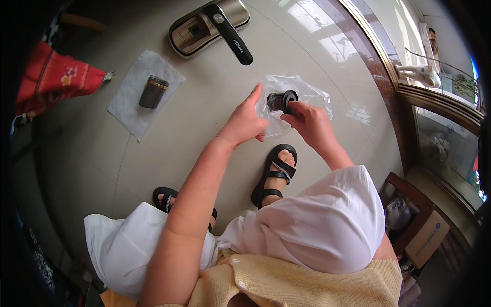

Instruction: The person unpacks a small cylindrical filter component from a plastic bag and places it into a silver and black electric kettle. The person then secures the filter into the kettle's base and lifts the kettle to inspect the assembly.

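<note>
A clear plastic bag (314, 94) lies spread on the floor ahead of my feet. On it is a small black cylindrical piece with a round flanged end (290, 97); whether its far part is inside the bag I cannot tell. My right hand (311, 123) pinches the flanged end between thumb and fingers. Against the bag's left edge my left hand (243, 122) is spread, its fingers and thumb apart. Farther left, a dark brown cylinder (152, 94) with a gold band near its top stands on a white square sheet (129, 97).
A bronze-coloured appliance (235, 11) with a long black handle (232, 38) lies at the far side. My black sandals (273, 174) are close below the bag. Red flowered fabric (56, 77) hangs at left. A wood-framed glass door (440, 107) and a cardboard box (427, 240) stand at right.
</note>
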Demonstrator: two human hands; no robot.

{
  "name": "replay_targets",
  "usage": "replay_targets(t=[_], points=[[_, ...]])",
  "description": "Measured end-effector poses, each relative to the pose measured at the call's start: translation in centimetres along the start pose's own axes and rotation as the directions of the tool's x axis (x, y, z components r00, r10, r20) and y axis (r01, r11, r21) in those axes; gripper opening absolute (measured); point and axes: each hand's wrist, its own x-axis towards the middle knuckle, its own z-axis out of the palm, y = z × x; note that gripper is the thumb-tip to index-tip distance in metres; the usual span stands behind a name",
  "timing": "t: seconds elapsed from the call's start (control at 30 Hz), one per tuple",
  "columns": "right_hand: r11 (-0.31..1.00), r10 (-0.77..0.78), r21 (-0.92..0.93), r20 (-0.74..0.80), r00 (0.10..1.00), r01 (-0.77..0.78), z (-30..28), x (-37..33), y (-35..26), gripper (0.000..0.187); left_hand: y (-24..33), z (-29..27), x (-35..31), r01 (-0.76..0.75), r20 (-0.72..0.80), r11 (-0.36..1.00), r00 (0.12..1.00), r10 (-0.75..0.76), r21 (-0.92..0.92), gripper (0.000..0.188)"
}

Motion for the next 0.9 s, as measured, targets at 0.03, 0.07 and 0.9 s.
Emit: replay_targets(t=[0.03,0.07,0.9], points=[[0.994,0.085,0.072,0.028,0.996,-0.087,0.2,0.5,0.1,0.031,0.0,-0.2,-0.2,0.003,-0.004,1.0,1.0,-0.003,-0.018,0.09],[0.982,0.136,0.123,0.051,0.989,-0.142,0.4,1.0,0.2,0.031,0.0,-0.3,-0.2,0.005,-0.008,0.999,1.0,-0.005,-0.036,0.09],[0.867,0.173,0.416,0.264,0.949,-0.273,4.2,8.0,3.1,0.051,-3.7,-6.4,1.8,-0.103,-0.273,0.903,0.962,-0.017,-0.418,0.073]])
